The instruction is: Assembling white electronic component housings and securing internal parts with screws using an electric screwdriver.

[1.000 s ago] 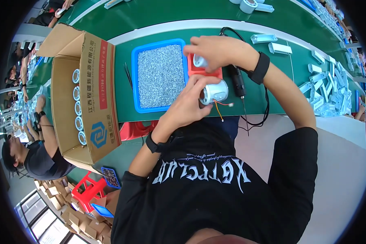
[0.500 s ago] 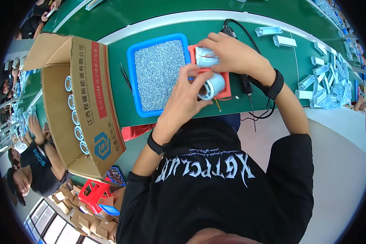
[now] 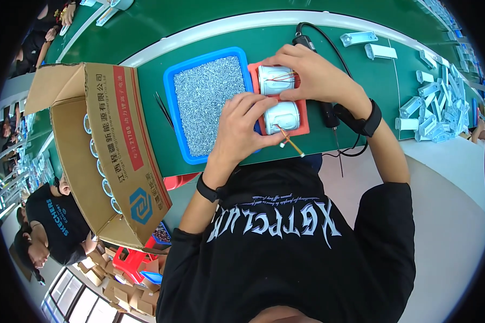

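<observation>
Two white cylindrical parts with thin wires lie side by side in a red-orange holder (image 3: 303, 125) at the table's near edge. The nearer cylinder (image 3: 283, 115) lies on its side, its yellow and red wires trailing toward me. My left hand (image 3: 241, 126) grips it from the left, thumb at the near end and fingers over the far side. On the farther cylinder (image 3: 272, 81), red wires show along the top. My right hand (image 3: 320, 75) curves round that one, fingertips at its far edge and thumb low between the two parts.
Left of the holder is a blue tray (image 3: 171, 102) full of small metal pieces, with black tweezers (image 3: 164, 107) beside it. A corded electric screwdriver (image 3: 328, 113) lies at right, beyond it a pile of clear plastic parts (image 3: 439, 102). An open carton (image 3: 118, 177) holds several white ring-ended parts.
The nearer cylinder has gone from tilted, its ring-shaped end showing, to lying in the holder with its wires toward me. My right hand has shifted slightly, still around the farther one.
</observation>
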`<state>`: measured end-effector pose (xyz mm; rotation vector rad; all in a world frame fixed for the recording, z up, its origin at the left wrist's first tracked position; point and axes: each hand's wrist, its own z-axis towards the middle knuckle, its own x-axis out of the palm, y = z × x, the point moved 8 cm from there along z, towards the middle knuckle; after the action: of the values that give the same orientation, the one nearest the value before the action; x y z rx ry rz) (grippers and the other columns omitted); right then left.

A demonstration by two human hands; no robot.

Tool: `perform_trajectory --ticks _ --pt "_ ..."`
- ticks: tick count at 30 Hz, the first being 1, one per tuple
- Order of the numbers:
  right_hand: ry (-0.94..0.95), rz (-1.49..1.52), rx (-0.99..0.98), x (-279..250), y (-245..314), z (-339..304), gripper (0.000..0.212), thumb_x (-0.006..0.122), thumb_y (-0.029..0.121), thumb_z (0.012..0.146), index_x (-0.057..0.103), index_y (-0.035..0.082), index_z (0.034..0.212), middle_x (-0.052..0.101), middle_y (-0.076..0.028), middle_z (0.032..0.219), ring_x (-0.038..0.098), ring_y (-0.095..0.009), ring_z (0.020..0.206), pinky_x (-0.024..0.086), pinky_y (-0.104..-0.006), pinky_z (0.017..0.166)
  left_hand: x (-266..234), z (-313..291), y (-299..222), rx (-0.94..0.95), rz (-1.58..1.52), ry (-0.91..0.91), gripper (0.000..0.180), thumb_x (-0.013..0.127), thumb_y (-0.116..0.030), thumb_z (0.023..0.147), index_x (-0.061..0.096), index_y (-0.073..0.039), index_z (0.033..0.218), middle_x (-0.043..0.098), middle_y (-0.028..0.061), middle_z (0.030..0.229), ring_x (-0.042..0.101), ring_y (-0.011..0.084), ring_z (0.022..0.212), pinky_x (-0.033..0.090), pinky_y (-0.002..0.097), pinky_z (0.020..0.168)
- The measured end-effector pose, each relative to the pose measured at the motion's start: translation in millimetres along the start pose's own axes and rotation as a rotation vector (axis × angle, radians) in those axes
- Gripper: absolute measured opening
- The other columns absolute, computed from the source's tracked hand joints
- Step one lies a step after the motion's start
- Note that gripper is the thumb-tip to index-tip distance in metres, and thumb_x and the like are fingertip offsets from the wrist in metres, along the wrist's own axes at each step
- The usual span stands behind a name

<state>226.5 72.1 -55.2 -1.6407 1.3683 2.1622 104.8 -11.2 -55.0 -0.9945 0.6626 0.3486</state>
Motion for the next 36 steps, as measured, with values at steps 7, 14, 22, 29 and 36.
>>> perform_trajectory --ticks 7,14,22,29,36 --pt "-0.021 -0.097 -0.038 1 7 -2 0.060 0.079 0.024 0.068 0.062 0.013 0.124 0.059 -0.007 0.109 0.055 -0.026 0.099 0.051 -0.0355 0.085 2 0 5 -0.039 -0.034 0.021 0.058 0.089 -0.026 0.055 0.068 -0.008 0.106 0.060 0.0071 0.099 0.057 0.0279 0.094 0.050 0.0383 0.081" --pt "-0.065 -0.057 -0.118 -1 10 -5 0.058 0.077 0.020 0.070 0.061 0.012 0.126 0.059 -0.005 0.112 0.053 -0.025 0.099 0.051 -0.0360 0.086 8 -9 8 -0.152 -0.172 0.038 0.057 0.089 -0.022 0.057 0.068 -0.008 0.108 0.057 0.0095 0.104 0.056 0.0286 0.097 0.051 0.0384 0.082" --pt "-0.089 -0.012 -0.049 0 12 -12 0.062 0.078 0.020 0.072 0.058 0.012 0.130 0.057 -0.006 0.123 0.051 -0.028 0.106 0.047 -0.0377 0.094 11 -15 2 -0.158 -0.183 0.009 0.053 0.088 -0.015 0.057 0.068 -0.010 0.106 0.055 0.0109 0.110 0.055 0.0300 0.099 0.050 0.0396 0.083" --pt "-0.037 0.108 -0.035 -5 10 -17 0.061 0.074 0.019 0.077 0.054 0.013 0.134 0.056 -0.008 0.128 0.051 -0.029 0.113 0.046 -0.0382 0.098 13 -7 7 -0.049 -0.138 0.153 0.053 0.088 -0.014 0.056 0.068 -0.011 0.106 0.054 0.0103 0.112 0.055 0.0299 0.100 0.049 0.0404 0.083" --pt "-0.254 -0.394 0.125 -124 -64 -65 0.055 0.069 0.010 0.081 0.053 0.012 0.134 0.054 -0.013 0.131 0.051 -0.034 0.118 0.043 -0.0406 0.102 -2 0 6 -0.158 -0.295 0.312 0.045 0.081 -0.003 0.065 0.068 -0.007 0.108 0.055 0.0114 0.114 0.057 0.0294 0.106 0.049 0.0391 0.087"
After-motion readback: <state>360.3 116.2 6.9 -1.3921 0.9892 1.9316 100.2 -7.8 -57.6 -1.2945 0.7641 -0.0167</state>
